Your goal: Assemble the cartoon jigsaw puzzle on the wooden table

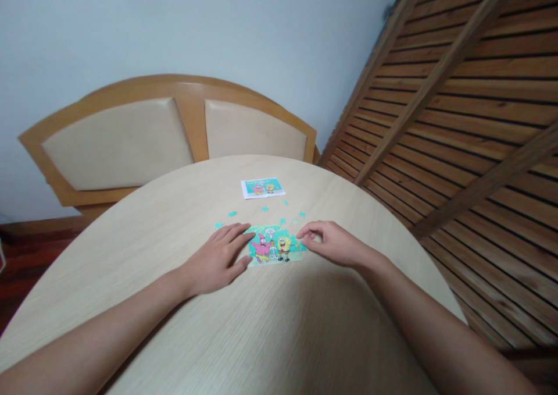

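Note:
A cartoon jigsaw puzzle (273,249) lies on the table before me, mostly joined, with a pink starfish, a tall pale figure and a yellow sponge on teal. My left hand (220,258) rests flat with fingers spread, its fingertips on the puzzle's left edge. At the right edge, my right hand (329,241) has thumb and forefinger pinched around a small teal puzzle piece (300,245), partly covered by the fingertips. Several loose teal pieces lie beyond the puzzle, among them one piece (232,214) at the left and another piece (265,209) in the middle.
A picture card (264,188) with the same cartoon scene lies farther back on the round pale wooden table (209,337). Behind the table stands a wooden bench with a padded back (122,142). A slatted wooden panel (457,116) rises along the right.

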{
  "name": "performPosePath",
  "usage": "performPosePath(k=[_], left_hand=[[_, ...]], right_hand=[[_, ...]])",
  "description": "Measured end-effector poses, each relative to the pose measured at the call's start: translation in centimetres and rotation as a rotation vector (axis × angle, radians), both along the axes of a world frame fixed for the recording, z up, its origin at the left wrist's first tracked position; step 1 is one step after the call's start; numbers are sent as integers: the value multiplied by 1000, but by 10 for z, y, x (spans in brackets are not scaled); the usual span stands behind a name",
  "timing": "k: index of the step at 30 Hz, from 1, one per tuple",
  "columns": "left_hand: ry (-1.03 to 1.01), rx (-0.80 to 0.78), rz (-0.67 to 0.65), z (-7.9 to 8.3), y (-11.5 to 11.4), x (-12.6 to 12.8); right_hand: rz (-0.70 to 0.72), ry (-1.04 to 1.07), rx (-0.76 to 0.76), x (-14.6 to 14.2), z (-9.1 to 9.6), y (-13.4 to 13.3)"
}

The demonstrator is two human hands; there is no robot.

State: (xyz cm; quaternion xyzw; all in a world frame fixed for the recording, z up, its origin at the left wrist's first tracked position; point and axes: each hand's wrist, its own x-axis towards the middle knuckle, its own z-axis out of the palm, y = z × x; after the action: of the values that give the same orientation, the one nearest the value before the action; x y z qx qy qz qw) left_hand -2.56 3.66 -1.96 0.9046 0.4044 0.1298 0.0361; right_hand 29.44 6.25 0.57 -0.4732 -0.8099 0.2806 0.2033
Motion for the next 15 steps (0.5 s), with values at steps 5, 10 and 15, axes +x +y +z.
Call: performPosePath(k=[5,10,15], left_hand=[[-25,6,2,-1,0,0],[-17,6,-2,-2,1,0],[-1,-4,-7,0,1,0]], right_hand=[[66,-80,48,5,4,-1],[77,-98,79,6,3,0],[85,-102,93,7,2,0]])
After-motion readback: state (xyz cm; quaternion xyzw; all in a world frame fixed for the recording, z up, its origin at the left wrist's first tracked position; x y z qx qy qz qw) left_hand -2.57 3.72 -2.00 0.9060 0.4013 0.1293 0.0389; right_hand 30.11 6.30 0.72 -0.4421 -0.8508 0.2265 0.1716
